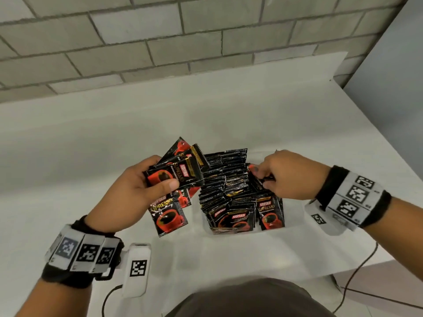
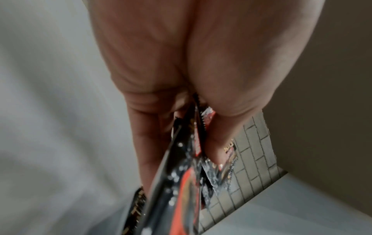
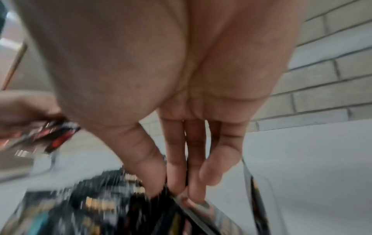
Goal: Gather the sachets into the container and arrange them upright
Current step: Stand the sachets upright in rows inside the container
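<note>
My left hand (image 1: 146, 179) grips a fanned bunch of black-and-red coffee sachets (image 1: 180, 170) just left of the container; the same bunch (image 2: 181, 182) shows edge-on in the left wrist view under my thumb (image 2: 213, 139). A white container (image 1: 206, 225) in the middle of the table is packed with upright sachets (image 1: 229, 188). My right hand (image 1: 265, 177) reaches into its right side, thumb and fingers (image 3: 175, 176) pinching the top edge of one sachet (image 3: 193, 208) among the packed ones (image 3: 104, 198). One more sachet (image 1: 168, 216) lies flat on the table below my left hand.
The white table (image 1: 91, 138) stands against a grey brick wall (image 1: 160, 37). Its right edge (image 1: 393, 170) falls off to the floor. A black cable (image 1: 359, 271) hangs at the front right. My dark-clothed body (image 1: 247, 300) is at the front edge.
</note>
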`<action>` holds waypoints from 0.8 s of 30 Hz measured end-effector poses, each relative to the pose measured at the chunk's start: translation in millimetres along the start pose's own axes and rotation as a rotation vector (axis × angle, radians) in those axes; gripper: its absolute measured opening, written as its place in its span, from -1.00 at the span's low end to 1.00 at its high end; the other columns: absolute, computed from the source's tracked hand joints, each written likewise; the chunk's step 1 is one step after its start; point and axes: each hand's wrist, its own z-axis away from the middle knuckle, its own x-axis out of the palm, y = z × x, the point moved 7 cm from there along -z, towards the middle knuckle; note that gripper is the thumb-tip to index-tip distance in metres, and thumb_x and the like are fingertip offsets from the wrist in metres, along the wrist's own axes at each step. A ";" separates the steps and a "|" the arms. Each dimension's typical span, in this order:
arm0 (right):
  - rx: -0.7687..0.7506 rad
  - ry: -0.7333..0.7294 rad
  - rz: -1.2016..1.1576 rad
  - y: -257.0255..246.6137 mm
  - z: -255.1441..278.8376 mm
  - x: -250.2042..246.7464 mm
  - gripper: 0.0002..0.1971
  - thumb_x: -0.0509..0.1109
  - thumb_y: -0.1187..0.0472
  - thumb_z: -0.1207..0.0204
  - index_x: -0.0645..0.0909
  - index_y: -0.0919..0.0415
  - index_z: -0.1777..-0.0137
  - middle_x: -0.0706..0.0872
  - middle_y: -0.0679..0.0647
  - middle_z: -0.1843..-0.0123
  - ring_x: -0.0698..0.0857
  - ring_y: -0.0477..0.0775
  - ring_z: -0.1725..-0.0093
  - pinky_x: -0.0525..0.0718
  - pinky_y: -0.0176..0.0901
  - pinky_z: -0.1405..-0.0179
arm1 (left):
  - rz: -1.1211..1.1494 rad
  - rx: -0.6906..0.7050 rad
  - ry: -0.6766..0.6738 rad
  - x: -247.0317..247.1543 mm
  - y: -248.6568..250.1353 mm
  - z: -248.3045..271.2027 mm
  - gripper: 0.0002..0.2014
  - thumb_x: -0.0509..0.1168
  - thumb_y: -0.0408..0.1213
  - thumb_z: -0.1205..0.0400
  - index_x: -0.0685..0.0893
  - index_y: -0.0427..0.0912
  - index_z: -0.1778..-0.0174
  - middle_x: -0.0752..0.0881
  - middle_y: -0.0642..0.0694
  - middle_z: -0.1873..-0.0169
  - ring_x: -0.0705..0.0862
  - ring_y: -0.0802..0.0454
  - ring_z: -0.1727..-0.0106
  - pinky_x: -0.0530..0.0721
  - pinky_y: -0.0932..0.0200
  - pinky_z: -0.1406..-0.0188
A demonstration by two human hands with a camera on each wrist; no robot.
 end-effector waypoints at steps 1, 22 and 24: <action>-0.019 0.065 -0.089 -3.3 3.0 -13.2 -0.90 0.40 0.17 -0.58 0.75 0.01 0.01 0.78 -0.18 0.16 0.74 -0.14 0.14 0.69 -0.12 0.02 | 0.015 -0.002 0.000 2.7 1.7 -2.1 -0.69 0.47 -0.26 -0.55 0.72 -0.17 -0.22 0.88 -0.17 0.00 0.87 -0.17 -0.03 0.84 0.09 0.00; 0.012 0.448 -1.033 -4.0 19.5 -69.9 -0.80 0.53 0.26 -0.59 0.77 0.03 -0.16 0.86 0.06 -0.06 0.79 0.53 0.14 0.82 0.40 0.28 | 0.304 -0.067 -0.164 79.4 20.3 -54.8 -0.53 0.52 -0.33 -0.59 0.65 -0.24 -0.43 0.81 -0.29 -0.24 0.79 -0.32 -0.27 0.68 -0.34 -0.37; 0.027 0.446 -1.005 3.1 20.9 -68.4 -0.84 0.47 0.27 -0.63 0.72 0.05 -0.15 0.87 0.02 -0.05 0.78 0.54 0.20 0.79 0.46 0.25 | 0.322 -0.078 -0.133 79.9 20.6 -56.6 -0.55 0.47 -0.31 -0.58 0.65 -0.27 -0.41 0.82 -0.30 -0.21 0.80 -0.31 -0.24 0.71 -0.32 -0.35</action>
